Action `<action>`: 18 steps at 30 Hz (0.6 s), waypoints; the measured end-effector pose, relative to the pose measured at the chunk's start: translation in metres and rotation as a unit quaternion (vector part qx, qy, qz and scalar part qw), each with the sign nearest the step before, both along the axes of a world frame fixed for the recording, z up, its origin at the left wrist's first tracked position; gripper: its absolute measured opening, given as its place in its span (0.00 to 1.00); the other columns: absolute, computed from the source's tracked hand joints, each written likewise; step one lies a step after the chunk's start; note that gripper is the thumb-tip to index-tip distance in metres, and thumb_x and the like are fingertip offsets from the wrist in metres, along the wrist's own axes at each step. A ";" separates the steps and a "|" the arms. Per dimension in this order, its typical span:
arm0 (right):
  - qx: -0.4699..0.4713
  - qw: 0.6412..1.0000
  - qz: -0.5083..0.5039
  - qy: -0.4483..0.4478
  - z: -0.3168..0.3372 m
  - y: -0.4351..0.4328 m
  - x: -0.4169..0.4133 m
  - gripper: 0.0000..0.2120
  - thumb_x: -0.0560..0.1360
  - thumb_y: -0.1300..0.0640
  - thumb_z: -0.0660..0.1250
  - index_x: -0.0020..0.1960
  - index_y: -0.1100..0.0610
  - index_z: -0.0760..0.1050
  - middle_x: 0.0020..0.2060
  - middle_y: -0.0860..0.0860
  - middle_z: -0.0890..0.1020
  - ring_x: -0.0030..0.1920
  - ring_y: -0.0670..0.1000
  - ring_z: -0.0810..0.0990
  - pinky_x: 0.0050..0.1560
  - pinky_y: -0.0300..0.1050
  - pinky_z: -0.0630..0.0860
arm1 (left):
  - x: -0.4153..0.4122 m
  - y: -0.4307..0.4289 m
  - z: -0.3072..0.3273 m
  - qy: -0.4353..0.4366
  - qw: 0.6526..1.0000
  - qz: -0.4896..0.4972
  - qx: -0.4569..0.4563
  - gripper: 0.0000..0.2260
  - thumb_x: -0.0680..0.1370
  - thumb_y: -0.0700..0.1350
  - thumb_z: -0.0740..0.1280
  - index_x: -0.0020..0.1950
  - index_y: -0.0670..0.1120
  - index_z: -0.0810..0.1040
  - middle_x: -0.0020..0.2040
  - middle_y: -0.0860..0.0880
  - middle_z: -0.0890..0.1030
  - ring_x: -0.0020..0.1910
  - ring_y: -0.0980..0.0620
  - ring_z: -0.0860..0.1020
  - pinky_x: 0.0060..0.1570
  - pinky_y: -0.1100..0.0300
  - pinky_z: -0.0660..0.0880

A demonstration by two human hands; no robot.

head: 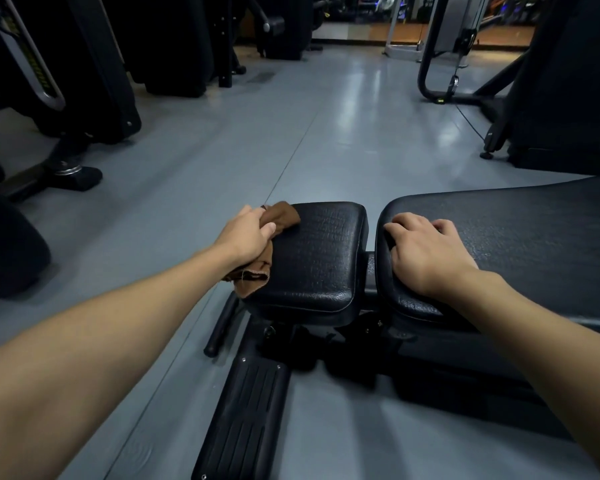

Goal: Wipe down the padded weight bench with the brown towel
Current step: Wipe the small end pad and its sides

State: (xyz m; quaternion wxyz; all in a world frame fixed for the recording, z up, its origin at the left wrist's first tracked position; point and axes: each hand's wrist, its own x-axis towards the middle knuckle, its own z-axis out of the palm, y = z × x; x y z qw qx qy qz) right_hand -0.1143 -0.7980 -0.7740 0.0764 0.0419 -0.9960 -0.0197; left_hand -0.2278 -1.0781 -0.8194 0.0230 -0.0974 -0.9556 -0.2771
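Risk first: the brown frayed cloth towel is bunched, not spread, so little of it touches the vinyl. My read is that a stroke from here leaves unwiped strips. It sits at the left edge of the short, cracked black vinyl seat pad of the black padded weight bench. Part of it is on top, and the frayed near end hangs off the near-left corner. The left hand is clamped on it, fingers curled round the wad. A stroke further left takes the towel off the pad into air. Loose threads could catch on the cracked surface or the seam. The grip looks firm, so a drop seems unlikely.

The right hand lies on the rounded end of the long black textured back pad, fingers loose, gripping nothing, just bracing. The patch under it gets skipped unless it moves. The gap between the two pads and the pad sides are easy to miss too.

Orientation: the towel's long axis runs along the seat pad's left edge, near to far, with the far end tipped slightly right and the frayed end toward the person. The bench's long axis runs left-right across the view, seat pad at the left end, back pad going off the right edge. The towel lies crosswise to the bench.

Around it: grey gym floor, and a ribbed black foot plate below the seat pad.
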 end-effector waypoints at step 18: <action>0.001 1.000 0.009 0.005 -0.001 0.000 0.003 0.19 0.78 0.57 0.53 0.67 0.53 0.71 0.67 0.51 0.71 0.69 0.52 0.65 0.66 0.51 0.55 | 0.116 0.045 0.015 0.167 0.956 -0.210 -0.115 0.20 0.82 0.56 0.56 0.71 0.50 0.68 0.63 0.52 0.71 0.58 0.49 0.68 0.50 0.55 0.63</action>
